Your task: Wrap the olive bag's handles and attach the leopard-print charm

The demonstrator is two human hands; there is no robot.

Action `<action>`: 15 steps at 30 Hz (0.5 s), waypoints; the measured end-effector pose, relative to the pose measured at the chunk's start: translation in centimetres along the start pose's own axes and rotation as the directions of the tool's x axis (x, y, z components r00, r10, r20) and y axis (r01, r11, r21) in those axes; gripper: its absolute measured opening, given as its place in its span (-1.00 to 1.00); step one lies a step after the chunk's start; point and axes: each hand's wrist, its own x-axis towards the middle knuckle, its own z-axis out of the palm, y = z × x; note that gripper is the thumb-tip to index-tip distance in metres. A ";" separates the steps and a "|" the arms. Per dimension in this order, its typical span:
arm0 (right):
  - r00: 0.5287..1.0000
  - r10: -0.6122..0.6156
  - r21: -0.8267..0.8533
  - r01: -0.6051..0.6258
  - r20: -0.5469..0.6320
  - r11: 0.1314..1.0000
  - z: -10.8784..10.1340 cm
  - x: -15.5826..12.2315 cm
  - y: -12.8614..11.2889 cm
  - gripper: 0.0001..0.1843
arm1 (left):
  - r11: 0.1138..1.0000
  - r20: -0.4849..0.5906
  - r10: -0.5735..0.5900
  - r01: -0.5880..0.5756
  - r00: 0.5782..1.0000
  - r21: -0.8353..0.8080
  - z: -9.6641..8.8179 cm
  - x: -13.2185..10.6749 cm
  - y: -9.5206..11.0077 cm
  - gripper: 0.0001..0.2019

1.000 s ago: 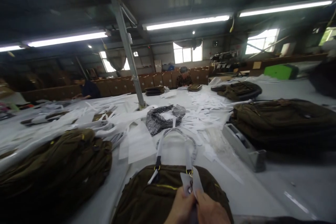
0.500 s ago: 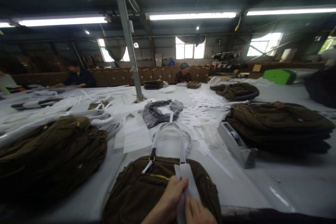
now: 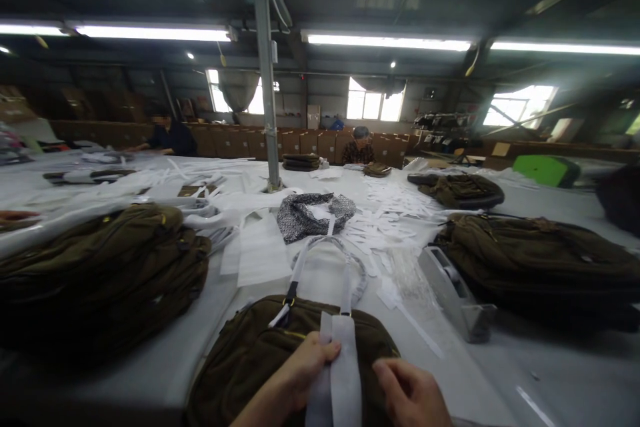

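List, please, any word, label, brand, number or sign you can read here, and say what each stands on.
None can be read.
Cardboard boxes: small pale marks, too small to read.
White strip in the left hand: no legible text.
Olive bag under the strip: nothing legible.

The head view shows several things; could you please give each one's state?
Left hand: closed on white strip
Right hand: curled, apart from strip
White strip: held, over near bag
Handle: arched, covered in white
Left bags: stacked
Right bags: stacked
Ceiling lights: lit
White scraps: scattered
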 end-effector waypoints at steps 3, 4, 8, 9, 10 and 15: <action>0.890 0.294 0.321 -0.408 0.349 0.855 0.9 3.8 -0.6 -0.57 | 1.000 0.093 0.010 -0.012 0.996 0.016 -0.2 -0.6 0.8 -0.66; 0.841 0.322 0.336 -0.483 0.434 0.809 1.3 4.8 -0.9 -0.56 | 1.000 0.122 0.015 -0.017 0.992 0.014 -0.1 -0.8 1.0 -0.64; 0.669 0.468 0.187 -0.667 0.578 0.721 1.9 7.4 -1.8 -0.45 | 1.000 0.161 0.023 -0.024 0.987 0.004 -0.3 -1.2 1.4 -0.64; 0.633 0.496 0.169 -0.702 0.595 0.692 1.9 7.8 -1.9 -0.45 | 1.000 0.157 0.020 -0.022 0.987 0.010 -0.5 -1.1 1.4 -0.65; 0.601 0.514 0.164 -0.732 0.613 0.661 1.8 8.1 -1.9 -0.49 | 1.000 0.147 0.017 -0.020 0.989 0.018 -0.7 -1.0 1.3 -0.67; 0.579 0.542 0.155 -0.757 0.609 0.634 2.8 8.7 -1.0 -0.66 | 0.997 0.015 0.050 -0.051 0.999 0.056 -1.4 1.0 -0.5 -0.66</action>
